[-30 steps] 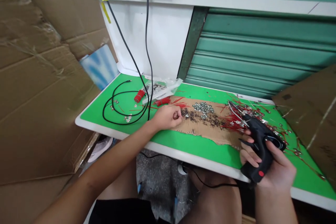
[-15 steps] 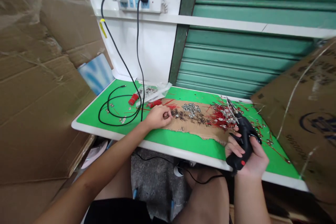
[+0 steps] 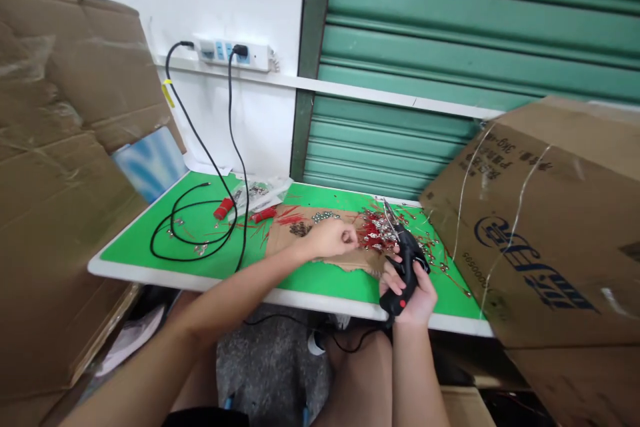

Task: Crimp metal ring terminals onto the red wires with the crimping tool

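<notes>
One black glue gun point(image 3: 409, 260) in right hand point(image 3: 419, 295) (left hand point(image 3: 333, 237) above cardboard point(image 3: 357, 259)).

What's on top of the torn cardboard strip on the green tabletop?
The torn cardboard strip bears small silvery pieces, dark spots and, at its left end, loose red strands; a red-stranded pile overlaps its right end. Anything beneath the left grip and wrist cannot be seen.

Falls bright and even across the white wall point(image 3: 225, 0) and green tabletop point(image 3: 320, 281), darkening to shadow beneath. Stretches toward the edges; softens, perhaps from motion, around the small red-and-silver parts point(image 3: 373, 230).
</notes>
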A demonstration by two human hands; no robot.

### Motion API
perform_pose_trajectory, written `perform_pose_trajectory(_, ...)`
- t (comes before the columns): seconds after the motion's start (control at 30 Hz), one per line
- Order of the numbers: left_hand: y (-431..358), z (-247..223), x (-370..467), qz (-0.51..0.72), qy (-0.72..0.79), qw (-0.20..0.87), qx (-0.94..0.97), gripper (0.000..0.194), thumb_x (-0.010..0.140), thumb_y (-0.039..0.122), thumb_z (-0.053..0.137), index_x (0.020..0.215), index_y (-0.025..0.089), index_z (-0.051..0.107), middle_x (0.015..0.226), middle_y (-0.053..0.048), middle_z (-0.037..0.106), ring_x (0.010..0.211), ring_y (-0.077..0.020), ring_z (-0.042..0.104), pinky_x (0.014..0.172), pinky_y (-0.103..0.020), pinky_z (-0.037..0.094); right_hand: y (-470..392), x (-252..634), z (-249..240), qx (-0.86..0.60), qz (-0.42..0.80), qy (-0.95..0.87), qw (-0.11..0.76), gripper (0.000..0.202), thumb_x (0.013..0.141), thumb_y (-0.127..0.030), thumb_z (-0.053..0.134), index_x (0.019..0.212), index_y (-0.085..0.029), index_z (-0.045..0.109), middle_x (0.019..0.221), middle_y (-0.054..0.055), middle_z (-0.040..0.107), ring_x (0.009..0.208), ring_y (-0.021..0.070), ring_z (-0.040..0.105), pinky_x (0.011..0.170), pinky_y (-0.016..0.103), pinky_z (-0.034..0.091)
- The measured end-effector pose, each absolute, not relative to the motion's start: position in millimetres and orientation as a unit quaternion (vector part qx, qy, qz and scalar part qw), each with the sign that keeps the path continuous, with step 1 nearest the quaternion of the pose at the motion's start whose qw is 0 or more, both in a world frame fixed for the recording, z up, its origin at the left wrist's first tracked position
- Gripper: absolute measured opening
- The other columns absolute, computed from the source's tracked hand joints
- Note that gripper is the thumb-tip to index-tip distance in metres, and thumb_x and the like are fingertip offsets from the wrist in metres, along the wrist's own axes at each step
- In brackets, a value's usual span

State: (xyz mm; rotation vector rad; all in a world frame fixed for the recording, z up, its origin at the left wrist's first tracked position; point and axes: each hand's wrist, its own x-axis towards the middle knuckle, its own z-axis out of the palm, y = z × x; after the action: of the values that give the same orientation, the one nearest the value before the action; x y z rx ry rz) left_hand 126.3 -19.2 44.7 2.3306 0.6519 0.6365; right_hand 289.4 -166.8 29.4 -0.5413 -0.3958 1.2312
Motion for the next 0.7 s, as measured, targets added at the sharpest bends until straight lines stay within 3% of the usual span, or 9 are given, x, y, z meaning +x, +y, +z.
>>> perform_pose_trajectory(0.13, -9, 39, 165, 0.309, 0.315, 0.366, 0.819, 0.028, 0.089, 0.032, 0.067, 0.109, 0.013, 0.074, 0.082, -0.003, 0.074, 0.071, -0.0151, 0.064, 0.065, -0.024, 0.046, -168, 289, 29, -0.256, 0.559, -0.187, 0.767, 0.034, 0.078, -0.024, 0.077, 0.109, -0.024, 0.062, 0.082, -0.002, 0.053, 0.048, 0.0075, 0.034, 0.035, 0.017, 0.044)
perform_pose_trajectory(0.2, 1, 36, 157, 0.333, 0.324, 0.361, 0.808, 0.03, 0.091, 0.029, 0.063, 0.114, 0.012, 0.072, 0.083, -0.003, 0.074, 0.071, -0.0149, 0.064, 0.067, -0.024, 0.047, -167, 290, 29, -0.258, 0.559, -0.184, 0.766, 0.032, 0.079, -0.025, 0.076, 0.108, -0.024, 0.063, 0.082, -0.002, 0.053, 0.048, 0.0078, 0.035, 0.035, 0.017, 0.044)
perform_pose_trajectory(0.3, 17, 34, 123, 0.328, 0.346, 0.319, 0.819, 0.031, 0.085, 0.015, 0.058, 0.111, 0.013, 0.074, 0.079, -0.001, 0.071, 0.068, -0.0136, 0.062, 0.067, -0.023, 0.047, -166, 290, 28, -0.256, 0.565, -0.177, 0.764, 0.031, 0.078, -0.024, 0.076, 0.106, -0.024, 0.064, 0.082, -0.002, 0.054, 0.048, 0.007, 0.035, 0.036, 0.016, 0.044)
perform_pose_trajectory(0.4, 29, 36, 95, 0.274, 0.373, 0.27, 0.844, 0.036, 0.079, 0.011, 0.058, 0.111, 0.014, 0.076, 0.08, -0.001, 0.072, 0.069, -0.0153, 0.064, 0.068, -0.024, 0.049, -165, 290, 28, -0.251, 0.572, -0.168, 0.763, 0.032, 0.077, -0.023, 0.077, 0.106, -0.021, 0.065, 0.081, -0.002, 0.053, 0.048, 0.0065, 0.035, 0.038, 0.015, 0.045)
perform_pose_trajectory(0.53, 33, 40, 93, 0.208, 0.356, 0.178, 0.894, 0.035, 0.077, 0.015, 0.063, 0.108, 0.018, 0.078, 0.097, -0.006, 0.077, 0.089, -0.0218, 0.07, 0.08, -0.028, 0.054, -164, 289, 29, -0.252, 0.576, -0.164, 0.761, 0.032, 0.077, -0.022, 0.078, 0.106, -0.019, 0.066, 0.081, -0.001, 0.054, 0.048, 0.0066, 0.036, 0.038, 0.016, 0.046)
perform_pose_trajectory(0.7, 27, 46, 117, 0.144, 0.376, 0.107, 0.909, 0.023, 0.088, 0.032, 0.063, 0.095, 0.019, 0.079, 0.102, -0.012, 0.077, 0.09, -0.0255, 0.072, 0.078, -0.031, 0.055, -163, 290, 27, -0.264, 0.578, -0.169, 0.753, 0.03, 0.078, -0.023, 0.076, 0.106, -0.021, 0.065, 0.083, -0.002, 0.055, 0.049, 0.0068, 0.035, 0.038, 0.016, 0.046)
